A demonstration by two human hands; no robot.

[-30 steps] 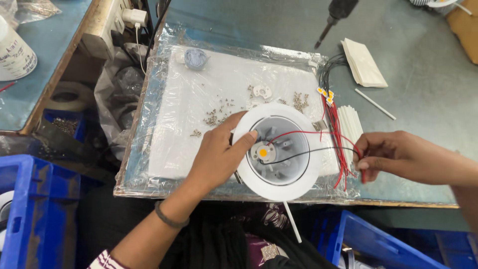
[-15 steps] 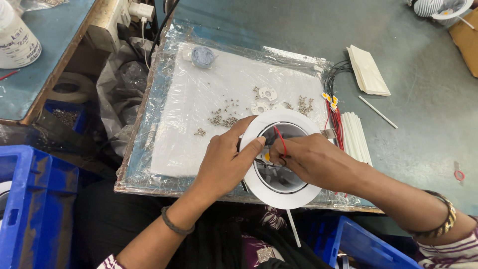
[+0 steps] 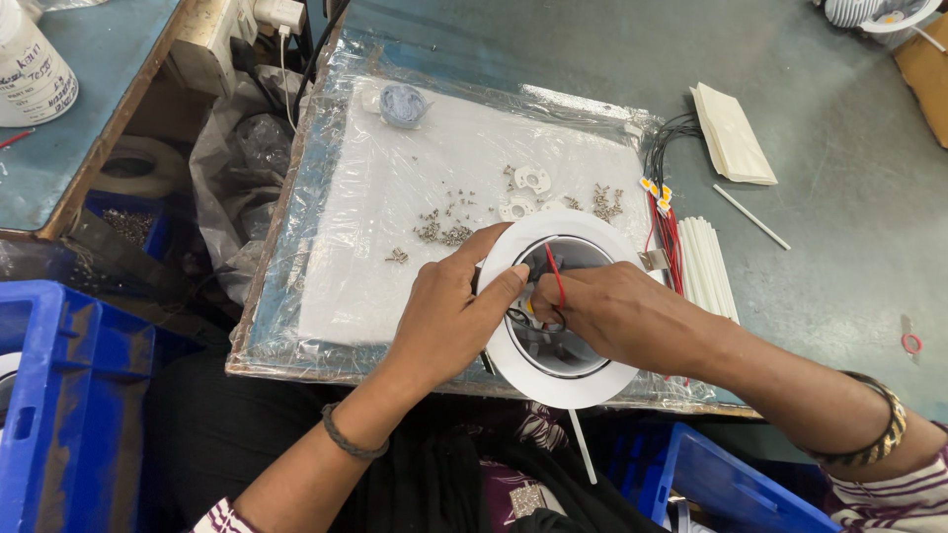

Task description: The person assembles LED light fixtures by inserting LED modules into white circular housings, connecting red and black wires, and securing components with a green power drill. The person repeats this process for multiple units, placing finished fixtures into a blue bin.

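A round white downlight housing (image 3: 553, 380) lies at the near edge of a plastic-wrapped white work pad (image 3: 395, 197). My left hand (image 3: 449, 316) grips the housing's left rim, with its thumb laid across the opening. My right hand (image 3: 617, 316) reaches into the housing from the right, its fingertips pinching red and black wires (image 3: 555, 276) over the centre. The small part under the fingers is mostly hidden.
Small screws (image 3: 439, 232) and white ring parts (image 3: 528, 180) are scattered on the pad. A bundle of red and black wires (image 3: 664, 212), white sleeves (image 3: 709, 266) and a white pack (image 3: 731, 133) lie to the right. Blue crates (image 3: 59, 395) stand below left and right.
My right hand has moved left from the wire bundle into the housing, carrying the wire ends with it. My left hand stays on the rim.
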